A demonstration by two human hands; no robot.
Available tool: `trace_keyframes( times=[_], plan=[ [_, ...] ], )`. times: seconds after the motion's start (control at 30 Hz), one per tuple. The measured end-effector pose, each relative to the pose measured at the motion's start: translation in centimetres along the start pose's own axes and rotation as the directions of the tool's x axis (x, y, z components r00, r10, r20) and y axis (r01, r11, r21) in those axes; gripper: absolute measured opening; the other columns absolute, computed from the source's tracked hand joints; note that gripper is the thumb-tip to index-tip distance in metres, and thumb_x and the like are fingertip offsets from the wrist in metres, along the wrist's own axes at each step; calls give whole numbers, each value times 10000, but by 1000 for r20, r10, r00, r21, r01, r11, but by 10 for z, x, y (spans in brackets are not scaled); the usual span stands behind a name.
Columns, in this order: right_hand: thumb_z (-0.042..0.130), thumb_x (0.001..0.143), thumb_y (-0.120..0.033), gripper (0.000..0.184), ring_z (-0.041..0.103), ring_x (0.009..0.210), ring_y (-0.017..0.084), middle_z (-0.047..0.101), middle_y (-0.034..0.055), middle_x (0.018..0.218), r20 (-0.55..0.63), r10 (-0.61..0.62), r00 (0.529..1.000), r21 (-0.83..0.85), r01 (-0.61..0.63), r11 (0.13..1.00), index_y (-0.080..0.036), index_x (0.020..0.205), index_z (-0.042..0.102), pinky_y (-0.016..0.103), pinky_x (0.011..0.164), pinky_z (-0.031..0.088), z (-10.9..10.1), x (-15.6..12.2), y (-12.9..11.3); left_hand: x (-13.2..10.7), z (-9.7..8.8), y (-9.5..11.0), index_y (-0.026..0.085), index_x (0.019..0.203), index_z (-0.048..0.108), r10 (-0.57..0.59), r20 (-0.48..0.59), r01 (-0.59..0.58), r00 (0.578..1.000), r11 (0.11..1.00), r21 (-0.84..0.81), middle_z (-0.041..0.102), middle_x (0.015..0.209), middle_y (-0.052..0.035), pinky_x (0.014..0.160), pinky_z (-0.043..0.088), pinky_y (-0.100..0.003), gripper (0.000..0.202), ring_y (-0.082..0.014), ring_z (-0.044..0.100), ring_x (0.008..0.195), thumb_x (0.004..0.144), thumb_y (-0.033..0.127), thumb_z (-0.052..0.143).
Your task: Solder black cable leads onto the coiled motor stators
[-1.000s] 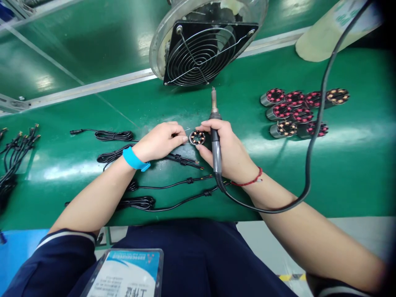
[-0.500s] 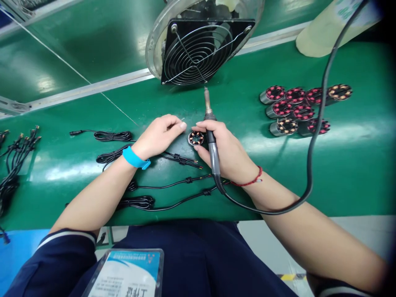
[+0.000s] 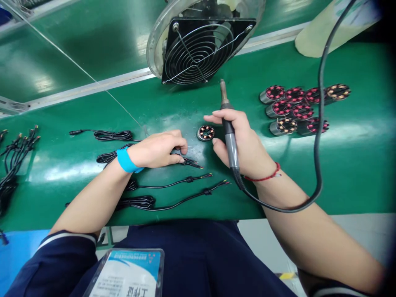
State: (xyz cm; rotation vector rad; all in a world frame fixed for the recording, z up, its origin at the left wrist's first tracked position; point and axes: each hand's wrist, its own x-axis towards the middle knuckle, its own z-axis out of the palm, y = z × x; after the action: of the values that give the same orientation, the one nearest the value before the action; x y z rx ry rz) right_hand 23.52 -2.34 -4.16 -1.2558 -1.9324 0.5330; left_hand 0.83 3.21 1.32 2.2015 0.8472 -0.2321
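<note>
One soldering iron (image 3: 232,148) is held in the right hand (image 3: 250,145), a metal ring (image 3: 203,135) just beside that grip. The left hand (image 3: 157,149) is over black wires (image 3: 193,163); I can't tell if it's pinching any.

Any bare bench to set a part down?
Best bet: right of the black cord, on the person's side of the wound cores. Also bare: between the left-edge cable bundle and the coiled cables. Crowded: the middle, with left hand, cable ends, lone core and right hand holding the soldering iron.
</note>
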Motion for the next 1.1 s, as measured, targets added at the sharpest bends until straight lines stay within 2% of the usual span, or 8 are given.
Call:
trace_keyframes(
  times=[0.07,0.13,0.27,0.43,0.73,0.83,0.93,1.1],
  plan=[
    [544,790,-105,555,666,1147,291,697,75,1212,-52,-23,998,12,23,1000,-302,1293,418,550,937,533,0,0,-4,0,2,3,176,892,651,8,20,-8,1000,1000,25,599,1010,-40,756,411,-265,71,-149,563,856,840,204,611],
    [556,807,-122,501,691,1072,266,724,56,1132,-128,-47,991,30,51,998,-290,1268,457,518,918,549,3,-1,-8,2,2,4,161,841,621,7,-22,-7,1000,1000,-16,610,930,-31,739,399,-264,52,-138,543,811,841,159,569],
    [601,852,-164,467,716,905,194,716,11,1019,-213,22,977,246,32,969,-319,1275,480,400,843,601,15,-3,-15,4,-1,2,151,798,585,-39,-167,-5,985,967,-256,565,720,20,630,366,-236,44,-95,472,647,828,170,559],
    [657,864,-209,487,696,817,149,677,-17,939,-239,110,965,453,11,891,-367,1282,466,312,735,620,29,-2,-22,4,0,2,145,846,601,-65,-356,-126,932,864,-487,522,697,40,588,363,-215,80,-69,418,600,812,211,572],
    [677,874,-300,419,676,803,149,655,-18,905,-214,204,955,558,-52,828,-362,1240,483,331,734,606,30,1,-30,7,5,6,149,742,571,-56,-398,-140,916,884,-447,517,706,35,563,353,-207,28,-57,407,589,768,149,581],
    [682,870,-351,368,662,747,142,652,-23,864,-178,234,956,575,-92,813,-347,1190,500,309,669,590,28,2,-30,8,6,7,155,805,572,-39,-382,-169,924,853,-495,521,720,28,582,384,-205,25,-67,442,616,786,169,581],
    [697,857,-363,373,658,705,135,648,-35,830,-103,269,957,640,-144,755,-347,1167,491,295,633,591,27,2,-29,8,8,8,165,893,545,-56,-404,-202,913,798,-567,564,795,5,604,412,-212,116,-74,477,640,890,275,512],
    [729,830,-354,438,659,668,124,637,-56,811,-67,306,950,692,-177,700,-366,1174,458,280,616,603,27,4,-31,8,8,9,171,768,507,-43,-435,-165,900,889,-428,547,716,14,610,377,-230,212,-88,457,637,933,298,468]
  ],
)
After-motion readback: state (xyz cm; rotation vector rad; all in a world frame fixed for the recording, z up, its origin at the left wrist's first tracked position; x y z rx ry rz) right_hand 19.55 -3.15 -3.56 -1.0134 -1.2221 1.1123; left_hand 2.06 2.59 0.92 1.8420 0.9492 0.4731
